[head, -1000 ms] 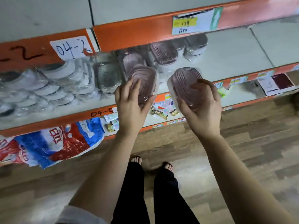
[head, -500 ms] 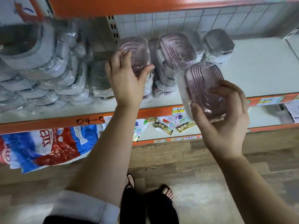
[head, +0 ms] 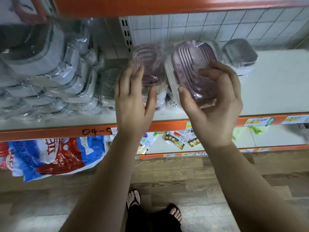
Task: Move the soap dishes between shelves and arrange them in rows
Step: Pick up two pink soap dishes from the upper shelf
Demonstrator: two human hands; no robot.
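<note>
Two pink ribbed soap dishes in clear wrap are up at the middle shelf (head: pixel 275 91). My right hand (head: pixel 215 104) grips one pink soap dish (head: pixel 192 71) with a white base, thumb on its lower end and fingers curled over its right side, just above the shelf. My left hand (head: pixel 132 101) lies with straight fingers against the left side of the other pink soap dish (head: pixel 148 64), which leans upright on wrapped dishes behind it. The thumb is spread below its lower edge.
Rows of grey-and-white wrapped soap dishes (head: pixel 41 72) fill the shelf's left half; a single grey one (head: pixel 239 56) stands right of my hands. The orange shelf edge (head: pixel 50 131) runs across. Below lie detergent bags (head: pixel 46 156) and sachets (head: pixel 175 139). My feet (head: pixel 133 200) stand on wood flooring.
Both hands have carried the pink dishes up and in over the shelf. The left dish now rests against the stack, and the left fingers have straightened. The right dish has moved left, next to it.
</note>
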